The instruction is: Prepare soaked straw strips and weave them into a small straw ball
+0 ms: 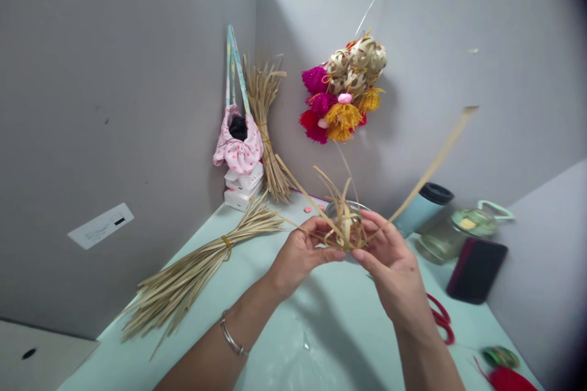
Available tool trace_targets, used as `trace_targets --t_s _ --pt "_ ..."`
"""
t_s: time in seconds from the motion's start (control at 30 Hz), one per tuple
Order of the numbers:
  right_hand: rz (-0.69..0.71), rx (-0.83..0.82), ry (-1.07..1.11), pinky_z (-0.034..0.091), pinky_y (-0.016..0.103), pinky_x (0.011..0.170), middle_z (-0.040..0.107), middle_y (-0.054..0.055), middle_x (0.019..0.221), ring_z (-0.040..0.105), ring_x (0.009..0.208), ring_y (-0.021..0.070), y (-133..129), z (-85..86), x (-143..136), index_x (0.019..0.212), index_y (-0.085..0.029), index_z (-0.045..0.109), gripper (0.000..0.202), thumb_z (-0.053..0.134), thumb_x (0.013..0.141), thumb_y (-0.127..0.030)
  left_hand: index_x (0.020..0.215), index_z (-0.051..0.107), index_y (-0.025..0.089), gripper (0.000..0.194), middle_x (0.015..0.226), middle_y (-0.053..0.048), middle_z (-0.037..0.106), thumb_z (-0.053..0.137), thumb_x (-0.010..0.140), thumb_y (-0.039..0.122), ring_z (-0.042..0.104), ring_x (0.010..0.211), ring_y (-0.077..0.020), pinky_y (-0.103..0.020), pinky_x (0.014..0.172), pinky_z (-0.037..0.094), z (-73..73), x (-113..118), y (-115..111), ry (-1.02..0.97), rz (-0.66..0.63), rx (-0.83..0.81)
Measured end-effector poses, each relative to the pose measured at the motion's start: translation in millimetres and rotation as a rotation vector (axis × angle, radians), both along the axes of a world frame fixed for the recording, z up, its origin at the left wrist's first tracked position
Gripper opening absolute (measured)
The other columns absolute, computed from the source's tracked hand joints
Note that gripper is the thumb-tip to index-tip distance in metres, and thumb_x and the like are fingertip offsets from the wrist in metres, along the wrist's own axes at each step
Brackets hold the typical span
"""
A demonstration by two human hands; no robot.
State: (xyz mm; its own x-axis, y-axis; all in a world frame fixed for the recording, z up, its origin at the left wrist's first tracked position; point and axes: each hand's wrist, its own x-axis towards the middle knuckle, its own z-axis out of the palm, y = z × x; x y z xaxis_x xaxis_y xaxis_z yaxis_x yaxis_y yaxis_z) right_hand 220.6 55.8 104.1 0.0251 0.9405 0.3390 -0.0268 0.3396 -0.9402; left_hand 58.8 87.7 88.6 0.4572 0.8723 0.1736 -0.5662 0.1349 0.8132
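A small half-woven ball of tan straw strips (347,226) is held up between both hands above the pale green table. My left hand (302,250) pinches its left side, thumb at the lower edge. On the right side, my right hand (387,250) grips it with thumb below and fingers behind. Loose strip ends stick up from its top, and one long strip slants up to the right past my right hand. Behind the ball is a round clear or metal bowl (332,210), mostly hidden.
A tied straw bundle (197,269) lies left; another (268,128) stands in the corner by a pink bag (241,149). Woven balls with tassels (351,88) hang on the wall. Right are a blue tumbler (419,211), green jug (454,235), phone (477,270) and red scissors (443,319).
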Motion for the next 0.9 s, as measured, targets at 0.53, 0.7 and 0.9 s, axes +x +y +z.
trace_targets --t_s 0.53,0.7,0.9 --pt "-0.013 0.047 -0.044 0.058 0.034 0.084 0.068 0.003 0.107 0.068 0.100 0.0222 -5.7 7.0 -1.3 0.118 -0.034 0.062 0.040 0.077 0.082 -0.025 0.105 0.059 0.021 0.047 0.102 -0.005 0.066 0.087 0.067 0.024 0.062 0.098 -0.0183 -0.034 0.091 0.047 -1.4 -6.2 2.5 -0.023 -0.061 0.071" --pt "-0.004 0.033 -0.032 0.059 0.035 0.080 0.069 0.002 0.106 0.069 0.098 0.0226 -5.9 6.6 2.2 0.118 -0.035 0.062 0.040 0.077 0.081 -0.026 0.109 0.061 0.020 0.049 0.099 -0.006 0.065 0.080 0.074 0.048 0.064 0.089 -0.0187 -0.039 0.090 0.050 1.5 -12.5 2.9 -0.082 -0.148 0.126" --pt "0.030 0.016 -0.035 0.058 0.035 0.081 0.069 0.002 0.103 0.068 0.095 0.0220 -6.0 5.5 0.7 0.114 -0.034 0.063 0.039 0.079 0.079 -0.026 0.096 0.062 0.017 0.036 0.091 -0.005 0.067 0.077 0.078 0.044 0.064 0.080 -0.0164 -0.033 0.074 0.055 3.3 -10.4 2.3 -0.028 -0.028 0.052"
